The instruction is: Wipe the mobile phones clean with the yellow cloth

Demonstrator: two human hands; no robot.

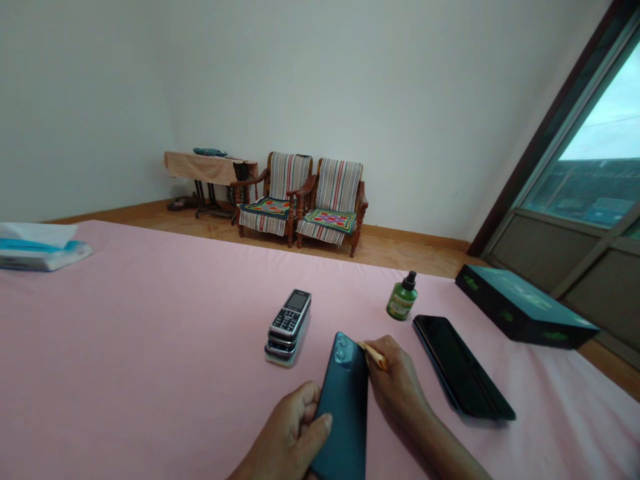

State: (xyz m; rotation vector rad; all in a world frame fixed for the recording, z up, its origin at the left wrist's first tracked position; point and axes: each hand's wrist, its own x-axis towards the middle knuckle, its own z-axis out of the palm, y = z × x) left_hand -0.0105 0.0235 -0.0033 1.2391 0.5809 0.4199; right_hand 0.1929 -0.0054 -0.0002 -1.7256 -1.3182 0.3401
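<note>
A blue-green smartphone (345, 407) is tilted up in front of me, its back and camera lenses towards me. My left hand (295, 433) is closed around its lower left side, thumb on the back. In my right hand (397, 373) a folded yellowish cloth (375, 355) is pinched, touching the phone's upper right edge. Just beyond lies a stack of keypad phones (290, 323), the top one with its keys and small screen facing up. To the right of my right hand, dark tablets or large phones (460, 367) lie stacked.
A green spray bottle (401, 298) with a black top stands behind the dark stack. At the right edge lies a black and teal box (525, 307); a white and blue packet (43, 247) is far left. Pink cloth (175, 347) covers the surface. Two wooden chairs (330, 200) stand beyond.
</note>
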